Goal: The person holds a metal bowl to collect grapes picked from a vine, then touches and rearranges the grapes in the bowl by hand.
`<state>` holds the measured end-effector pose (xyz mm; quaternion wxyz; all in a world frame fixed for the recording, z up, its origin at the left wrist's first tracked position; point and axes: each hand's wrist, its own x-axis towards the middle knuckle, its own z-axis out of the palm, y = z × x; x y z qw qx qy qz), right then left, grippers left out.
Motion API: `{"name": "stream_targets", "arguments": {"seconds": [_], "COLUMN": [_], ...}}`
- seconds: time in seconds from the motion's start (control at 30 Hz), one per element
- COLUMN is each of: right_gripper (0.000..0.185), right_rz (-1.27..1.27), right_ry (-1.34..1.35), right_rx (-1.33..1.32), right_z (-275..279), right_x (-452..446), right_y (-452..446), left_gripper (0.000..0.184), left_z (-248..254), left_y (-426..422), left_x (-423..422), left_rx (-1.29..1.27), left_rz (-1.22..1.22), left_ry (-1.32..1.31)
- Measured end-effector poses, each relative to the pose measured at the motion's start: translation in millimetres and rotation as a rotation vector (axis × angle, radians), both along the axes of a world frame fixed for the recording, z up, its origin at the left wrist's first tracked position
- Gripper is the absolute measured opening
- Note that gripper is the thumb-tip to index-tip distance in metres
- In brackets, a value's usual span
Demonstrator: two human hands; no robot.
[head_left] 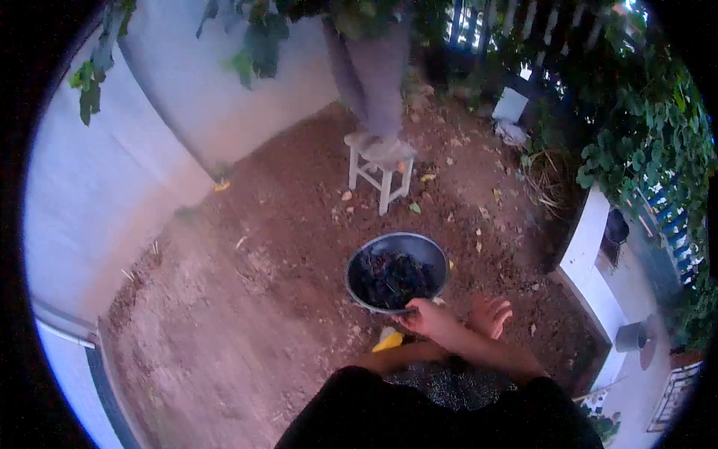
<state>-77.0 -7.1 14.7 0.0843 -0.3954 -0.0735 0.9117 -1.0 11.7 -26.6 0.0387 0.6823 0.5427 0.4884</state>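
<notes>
A round grey bowl (359, 298) holds a heap of dark fruit (396, 277) that looks like grapes with stems. My right hand (428, 318) grips the bowl's near rim, and its forearm comes in from the right. Crossing beneath it, my left forearm reaches over to the right side. There my left hand (490, 316) has its fingers spread and holds nothing. Something yellow (388, 340) shows below the bowl, partly covered by my arm.
Ahead, a person in grey trousers (381, 82) stands on a small wooden stool (385, 156). Pale walls (97, 179) rise on the left. Leafy vines (651, 142) hang at the right, above a low white ledge (587, 232). A bucket (632, 337) stands beyond the ledge.
</notes>
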Motion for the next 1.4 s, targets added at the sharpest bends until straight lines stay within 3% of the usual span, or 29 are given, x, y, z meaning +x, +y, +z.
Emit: {"name": "stream_targets", "arguments": {"seconds": [0.07,0.2,0.27,0.4,0.43,0.47,0.5,0.53,0.57,0.63,0.9,1.07,1.17,1.23,1.27,1.33,1.4], "right_gripper": [0.035,0.037,0.035,0.037,0.038,0.038,0.039,0.038,0.037,0.035,0.037,0.043,0.042,0.042,0.041,0.04,0.04], "right_rz": [0.071,0.089,0.115,0.107,0.091,0.152,0.217,0.167,0.121,0.163,0.251,0.254,0.209,0.118,0.139,0.146,0.109], "right_ry": [-0.024,-0.103,-0.102,-0.008,0.059,0.083,0.104,0.029,-0.043,-0.039,-0.154,0.003,-0.051,-0.123,-0.088,-0.045,-0.117], "right_rx": [-0.039,0.006,0.01,0.041,0.035,-0.022,-0.076,-0.059,-0.029,-0.139,-0.042,-0.081,0.067,0.17,0.107,0.046,0.101], "right_z": [-25.4,-22.6,-22.9,-17.8,-23.8,-31.5,-29.1,-27.1,-10.7,-6.4,0.5,-33.4,-27.8,-16.7,-25.8,-23.5,-19.2], "right_x": [-7.8,-18.5,-18.0,-15.7,-13.6,-9.7,-11.4,-7.6,-8.8,-5.9,2.9,12.0,10.4,5.4,7.9,4.6,5.1], "right_y": [7.3,8.7,11.5,6.5,5.8,10.0,17.9,18.8,18.5,23.8,28.6,23.4,9.6,5.5,10.3,10.3,4.9], "left_gripper": [0.03,0.034,0.032,0.028,0.028,0.028,0.029,0.029,0.03,0.03,0.034,0.035,0.037,0.037,0.038,0.04,0.04], "left_z": [11.2,22.6,19.5,13.8,-13.0,-13.7,-5.8,1.1,12.8,25.0,28.8,19.3,9.4,6.8,9.2,27.3,32.2], "left_y": [0.5,-1.2,-4.0,1.8,21.7,30.2,31.8,29.2,24.8,14.5,23.1,16.0,13.5,10.6,6.4,1.6,-5.1], "left_x": [-13.2,-21.7,-16.1,-8.4,16.6,17.9,11.6,5.4,-6.2,-13.9,-14.8,-5.3,9.7,14.3,12.2,-0.5,-1.8], "left_rx": [0.067,0.077,-0.048,-0.022,-0.359,-0.404,-0.312,-0.138,0.009,0.047,0.049,0.041,-0.1,-0.329,-0.339,0.075,0.022], "left_rz": [-0.036,-0.049,-0.02,0.048,0.002,-0.005,-0.025,0.016,0.029,0.035,0.061,0.022,-0.022,-0.12,-0.115,-0.003,-0.075], "left_ry": [0.074,0.082,0.098,0.081,-0.737,-1.01,-0.686,-0.204,0.063,0.136,0.167,0.122,-0.146,-0.587,-0.477,0.026,0.073]}}
